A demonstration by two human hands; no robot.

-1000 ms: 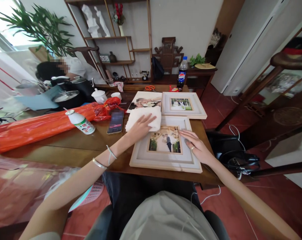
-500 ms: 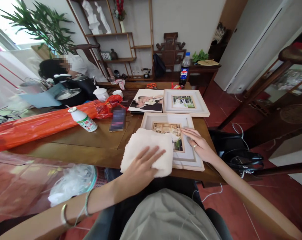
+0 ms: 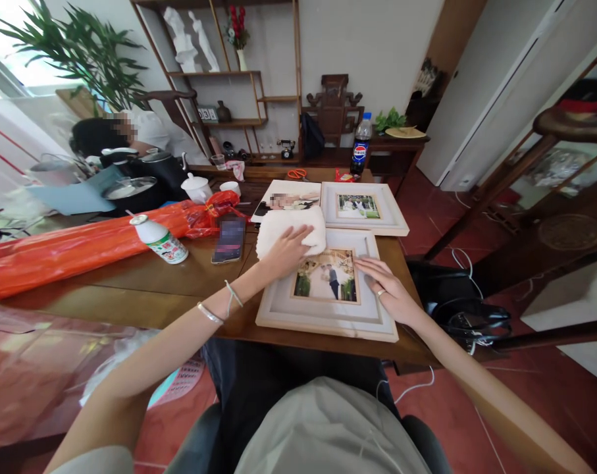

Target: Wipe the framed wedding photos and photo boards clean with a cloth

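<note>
A white-framed wedding photo (image 3: 322, 309) lies flat at the near edge of the wooden table (image 3: 145, 289). My left hand (image 3: 284, 251) presses flat on a folded white cloth (image 3: 291, 227) at the frame's far left corner, fingers stretched out. My right hand (image 3: 388, 287) rests flat on the frame's right side, fingers spread, a ring on one finger. Beyond it lie a second white-framed photo (image 3: 363, 207) and an unframed print (image 3: 288, 199).
A phone (image 3: 228, 240), a small white bottle (image 3: 158, 239) and a long orange plastic bag (image 3: 81, 247) lie to the left. Pots, a teapot and a seated person are at the far left. A cola bottle (image 3: 361, 151) stands behind; a black bag (image 3: 461, 309) sits on the floor at right.
My left hand slid the cloth from the frame's near left corner back up to its far left corner, uncovering the photo. The right hand stayed on the frame.
</note>
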